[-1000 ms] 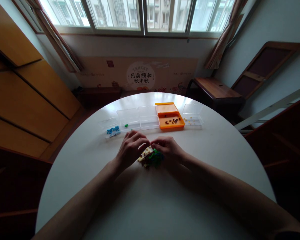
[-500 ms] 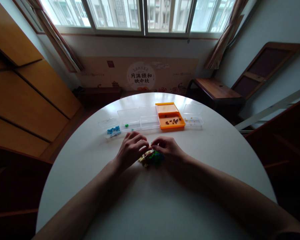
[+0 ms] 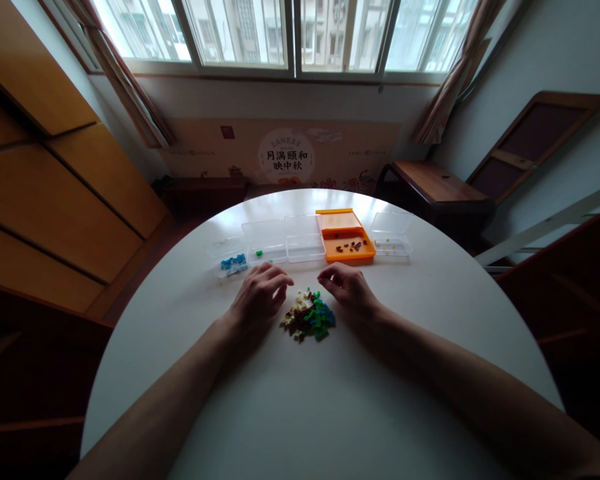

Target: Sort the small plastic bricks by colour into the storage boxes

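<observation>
A small pile of loose toy bricks (image 3: 309,317), green, cream, brown and blue, lies on the round white table (image 3: 300,400) between my hands. My left hand (image 3: 257,297) rests just left of the pile, fingers loosely spread and holding nothing. My right hand (image 3: 347,287) sits just right of and behind the pile. Its fingers are curled, with the thumb against the fingertips, and whatever they pinch is too small to make out. Neither hand touches the pile.
A row of boxes stands behind the hands: a small clear box with blue bricks (image 3: 227,261), a clear box with a green piece (image 3: 265,243), another clear box (image 3: 305,240), an orange box (image 3: 347,241) with dark pieces, and a clear box with yellow pieces (image 3: 391,239). A wooden bench (image 3: 433,183) stands beyond the table.
Both hands were together over the bricks; they have moved apart and uncovered the loose pile. The camera has tilted slightly.
</observation>
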Demonstrator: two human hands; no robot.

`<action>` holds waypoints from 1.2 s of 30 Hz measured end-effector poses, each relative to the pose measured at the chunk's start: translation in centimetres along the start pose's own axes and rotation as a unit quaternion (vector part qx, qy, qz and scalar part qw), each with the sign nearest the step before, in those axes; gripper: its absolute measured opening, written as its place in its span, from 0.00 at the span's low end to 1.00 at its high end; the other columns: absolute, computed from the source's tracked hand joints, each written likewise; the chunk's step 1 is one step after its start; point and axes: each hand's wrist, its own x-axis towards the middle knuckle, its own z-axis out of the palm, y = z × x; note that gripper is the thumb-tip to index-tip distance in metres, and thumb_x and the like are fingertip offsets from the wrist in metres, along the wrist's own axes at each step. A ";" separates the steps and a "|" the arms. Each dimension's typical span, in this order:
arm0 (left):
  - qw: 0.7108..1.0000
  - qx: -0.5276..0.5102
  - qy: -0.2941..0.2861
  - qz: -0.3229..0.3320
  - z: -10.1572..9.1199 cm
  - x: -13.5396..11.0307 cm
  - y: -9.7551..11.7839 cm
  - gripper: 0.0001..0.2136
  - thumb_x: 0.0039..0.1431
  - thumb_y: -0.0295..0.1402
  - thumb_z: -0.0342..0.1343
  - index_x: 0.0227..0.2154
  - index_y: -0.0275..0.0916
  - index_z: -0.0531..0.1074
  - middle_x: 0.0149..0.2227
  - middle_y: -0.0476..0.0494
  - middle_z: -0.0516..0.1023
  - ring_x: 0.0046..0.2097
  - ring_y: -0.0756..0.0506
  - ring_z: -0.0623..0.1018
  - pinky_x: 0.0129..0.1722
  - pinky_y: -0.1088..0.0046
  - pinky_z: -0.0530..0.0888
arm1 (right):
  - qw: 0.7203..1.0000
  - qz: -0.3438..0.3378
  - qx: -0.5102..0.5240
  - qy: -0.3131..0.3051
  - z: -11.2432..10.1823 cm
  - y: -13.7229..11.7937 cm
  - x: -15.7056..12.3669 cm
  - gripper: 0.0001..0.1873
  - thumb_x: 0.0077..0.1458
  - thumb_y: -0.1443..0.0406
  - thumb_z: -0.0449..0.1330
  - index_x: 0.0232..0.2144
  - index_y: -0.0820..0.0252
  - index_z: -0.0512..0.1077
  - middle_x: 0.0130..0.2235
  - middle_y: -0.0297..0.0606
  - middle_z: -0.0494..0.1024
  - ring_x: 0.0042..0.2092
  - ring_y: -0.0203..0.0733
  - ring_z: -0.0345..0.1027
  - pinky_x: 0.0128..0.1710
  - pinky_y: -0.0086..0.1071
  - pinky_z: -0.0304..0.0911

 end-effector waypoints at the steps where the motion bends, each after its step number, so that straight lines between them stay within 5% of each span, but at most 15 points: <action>1: 1.000 -0.006 -0.004 0.000 -0.1 -0.1 0.0 0.09 0.57 0.22 0.50 0.32 0.39 0.74 0.33 0.45 0.76 0.36 0.46 0.71 0.40 0.67 0.70 | 1.000 -0.001 -0.012 0.002 0.0 -0.1 0.2 0.04 0.55 0.66 0.59 0.29 0.61 0.73 0.28 0.34 0.75 0.27 0.33 0.63 0.29 0.27 0.60; 14: 0.999 -0.028 -0.028 -0.009 -1.2 0.0 0.1 0.08 0.53 0.22 0.51 0.30 0.39 0.73 0.31 0.45 0.76 0.35 0.47 0.73 0.38 0.69 0.71 | 0.993 0.038 -0.041 0.103 0.2 -0.3 8.9 0.07 0.53 0.66 0.59 0.33 0.61 0.77 0.32 0.38 0.79 0.28 0.35 0.66 0.33 0.31 0.63; 19: 0.998 -0.037 -0.035 -0.022 -1.4 0.3 -0.2 0.09 0.52 0.22 0.51 0.31 0.39 0.74 0.32 0.45 0.76 0.36 0.47 0.73 0.40 0.68 0.72 | 0.992 0.056 -0.008 0.110 0.3 -0.2 8.8 0.09 0.53 0.65 0.58 0.35 0.62 0.77 0.31 0.38 0.79 0.28 0.35 0.65 0.32 0.30 0.63; 22: 0.998 -0.041 -0.037 -0.025 -1.4 0.3 -0.6 0.09 0.52 0.21 0.51 0.31 0.39 0.74 0.32 0.45 0.76 0.36 0.47 0.73 0.39 0.69 0.72 | 0.998 0.024 0.011 0.053 0.1 -0.4 7.3 0.08 0.53 0.65 0.59 0.33 0.62 0.77 0.30 0.37 0.77 0.26 0.32 0.63 0.28 0.28 0.61; 26: 0.998 -0.046 -0.038 -0.025 -1.6 0.3 -1.3 0.10 0.53 0.20 0.50 0.32 0.39 0.73 0.32 0.45 0.75 0.36 0.47 0.73 0.38 0.69 0.71 | 0.989 -0.032 0.014 -0.146 -0.5 -0.8 5.5 0.06 0.51 0.68 0.62 0.32 0.61 0.78 0.27 0.33 0.76 0.25 0.30 0.61 0.27 0.26 0.58; 28: 0.998 -0.048 -0.036 -0.024 -1.6 0.4 -1.6 0.10 0.54 0.20 0.50 0.32 0.39 0.73 0.32 0.45 0.75 0.36 0.47 0.72 0.38 0.69 0.71 | 0.979 -0.041 0.020 -0.197 -0.9 -0.7 5.1 0.07 0.50 0.70 0.62 0.33 0.60 0.78 0.28 0.33 0.76 0.26 0.30 0.61 0.27 0.25 0.58; 36: 0.999 -0.044 -0.014 -0.019 -1.3 0.8 -1.6 0.09 0.54 0.21 0.50 0.31 0.39 0.73 0.31 0.45 0.75 0.35 0.47 0.73 0.38 0.69 0.71 | 0.972 -0.064 -0.040 -0.224 -1.4 0.5 4.6 0.05 0.48 0.71 0.65 0.31 0.60 0.78 0.28 0.33 0.77 0.28 0.31 0.65 0.29 0.25 0.59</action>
